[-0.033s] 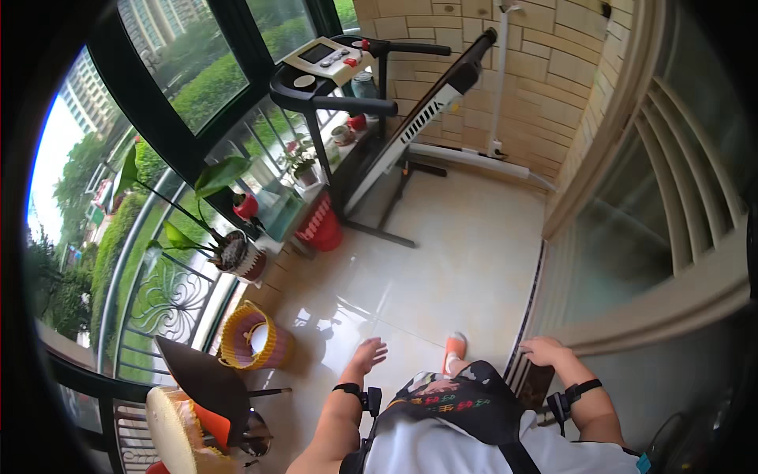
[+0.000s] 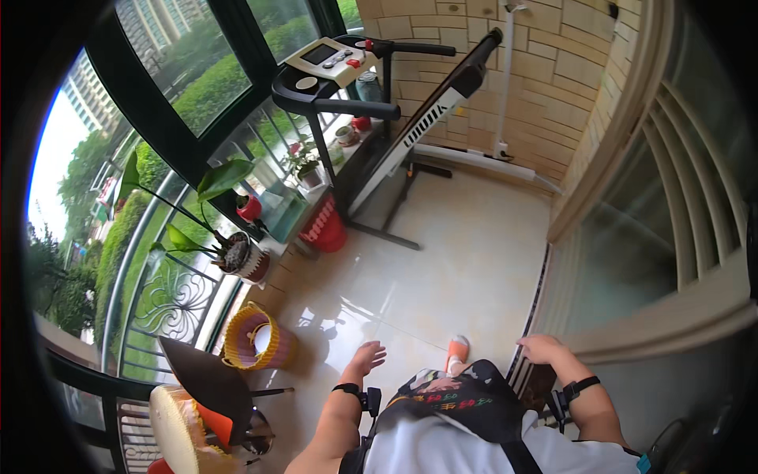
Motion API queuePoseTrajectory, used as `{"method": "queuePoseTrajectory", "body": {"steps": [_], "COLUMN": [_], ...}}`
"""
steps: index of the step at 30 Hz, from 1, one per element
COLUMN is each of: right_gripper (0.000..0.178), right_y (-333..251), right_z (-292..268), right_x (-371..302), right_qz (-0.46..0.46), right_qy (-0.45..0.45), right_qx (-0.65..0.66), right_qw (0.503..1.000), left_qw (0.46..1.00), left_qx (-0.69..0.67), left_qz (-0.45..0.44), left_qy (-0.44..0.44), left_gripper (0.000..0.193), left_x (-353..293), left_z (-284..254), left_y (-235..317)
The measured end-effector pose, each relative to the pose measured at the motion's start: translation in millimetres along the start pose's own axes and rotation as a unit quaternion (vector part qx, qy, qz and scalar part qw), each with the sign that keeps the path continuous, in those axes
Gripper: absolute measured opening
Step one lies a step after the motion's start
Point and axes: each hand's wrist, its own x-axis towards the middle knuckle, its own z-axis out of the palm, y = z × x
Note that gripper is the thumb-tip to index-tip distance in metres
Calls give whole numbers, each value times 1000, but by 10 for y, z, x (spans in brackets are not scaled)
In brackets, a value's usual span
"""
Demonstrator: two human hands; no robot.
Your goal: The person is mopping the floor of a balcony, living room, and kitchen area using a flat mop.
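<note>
My left hand (image 2: pixel 368 359) hangs over the tiled floor in front of me, open, its fingers stretched and holding nothing. The yellow-and-pink woven basket (image 2: pixel 282 353) is the thing nearest to it, apart from it on the left. At my right side, my right hand (image 2: pixel 542 349) is also open, with loosely bent fingers pointing left. It appears beside the lower frame of the sliding glass door (image 2: pixel 632 336); whether it touches the frame cannot be told. A dark apron (image 2: pixel 458 404) covers my front, and one foot in an orange slipper (image 2: pixel 458 347) shows beyond it.
Ahead stands a folded treadmill (image 2: pixel 403 150) by the stone-patterned wall. Along the windows are a potted plant (image 2: pixel 251 261), a red bucket (image 2: pixel 330 235) and a glass tank (image 2: pixel 286 217). A dark chair (image 2: pixel 209 387) stands at lower left. A door track (image 2: pixel 537 292) crosses the floor.
The view has shifted slightly, so the room sits a little further right. My right hand's fingers have moved slightly left in the picture; my left hand looks nearly the same.
</note>
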Motion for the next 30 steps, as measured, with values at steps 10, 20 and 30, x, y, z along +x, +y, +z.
{"method": "queuePoseTrajectory", "body": {"steps": [10,20,30], "right_gripper": [31,41,33], "right_y": [-222,1643,3213], "right_z": [-1849,-1817,-2073], "right_x": [1927,2308,2927], "right_qz": [-189,92,69], "right_qy": [22,23,-86], "right_qx": [-15,206,271], "right_qw": [982,974,956], "left_qw": [994,989,957], "left_qx": [39,137,244], "left_qz": [-19,-25,30], "left_qy": [97,-48,-156], "left_gripper": [41,43,39], "left_x": [720,2262,2951], "left_z": [403,1824,4074], "left_y": [1280,2773,3816]}}
